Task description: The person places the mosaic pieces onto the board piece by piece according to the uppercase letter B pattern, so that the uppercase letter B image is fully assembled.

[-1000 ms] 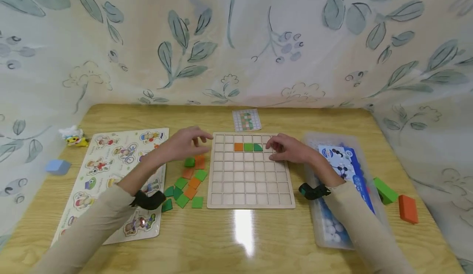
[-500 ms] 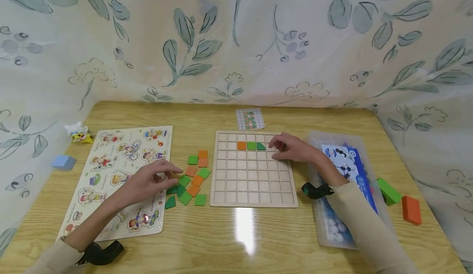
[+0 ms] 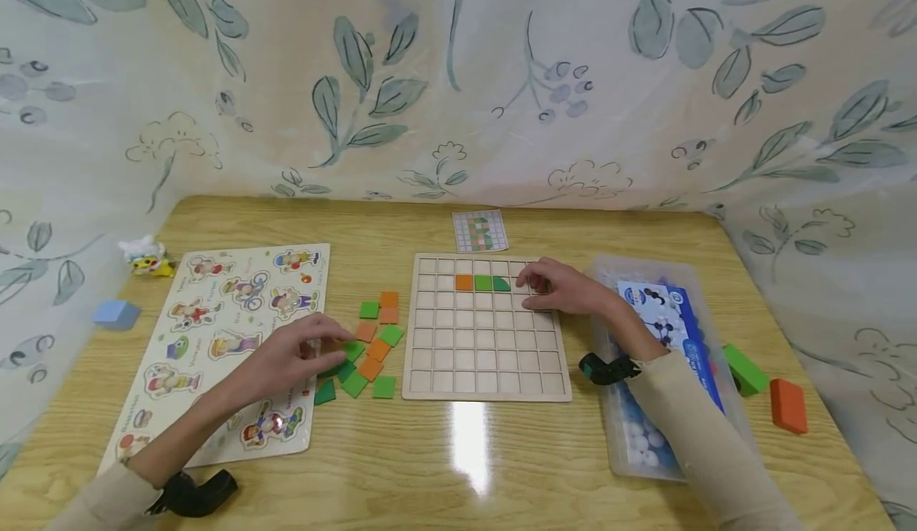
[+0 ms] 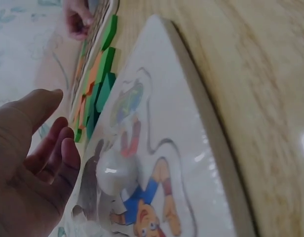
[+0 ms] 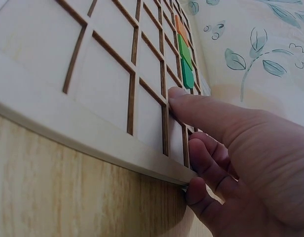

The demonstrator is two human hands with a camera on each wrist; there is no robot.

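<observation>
A wooden grid board (image 3: 464,394) lies mid-table. In one row near its top sit an orange square tile (image 3: 464,283), a green square tile (image 3: 483,283) and a dark green tile with a rounded corner (image 3: 501,283). My right hand (image 3: 562,286) rests at the board's right side, thumb tip (image 5: 177,94) on the grid and fingers loosely bent, holding nothing. Left of the board lie several loose orange and green tiles (image 3: 369,368). My left hand (image 3: 286,360) hovers at their left edge; its thumb and fingers stand apart with nothing between them in the left wrist view.
Under the left forearm lies a picture puzzle board (image 3: 247,276). A small pattern card (image 3: 480,231) is behind the grid. To the right stand a clear plastic box (image 3: 630,443), a green block (image 3: 745,370) and a red block (image 3: 789,406). A blue block (image 3: 117,315) and toy figure (image 3: 146,258) are far left.
My left hand has moved from the grid board's upper left edge down and left to the loose tiles, staying there over the last half second. My right hand has kept its place.
</observation>
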